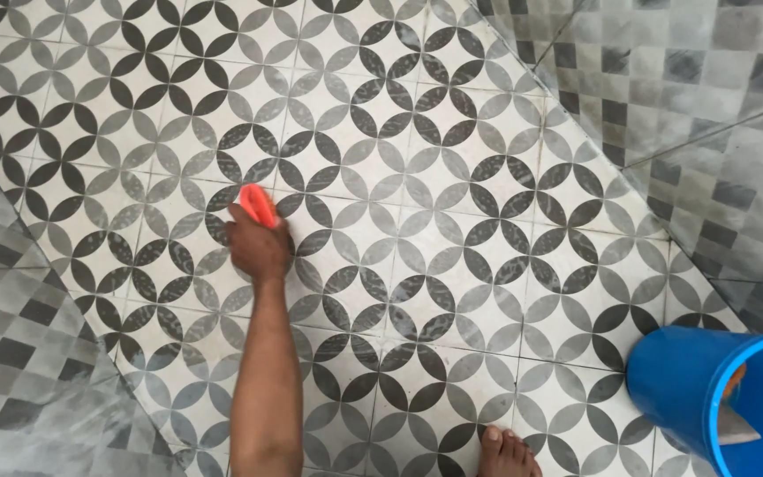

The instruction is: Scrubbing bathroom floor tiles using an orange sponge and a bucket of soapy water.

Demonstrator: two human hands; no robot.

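Observation:
My left hand [259, 248] reaches forward over the patterned floor and is closed around an orange-red scrubbing tool [258, 205]. The tool's tip sticks out beyond my knuckles and rests against the floor tiles [417, 177], which carry a black, grey and white petal pattern. My forearm runs down to the bottom edge of the view. My right hand is out of sight.
A blue bucket [677, 380] stands at the bottom right with a pale object inside it. My bare foot [505, 452] shows at the bottom edge. Grey checked wall tiles rise at the right [708, 106] and at the left [11, 353], forming a narrow corner.

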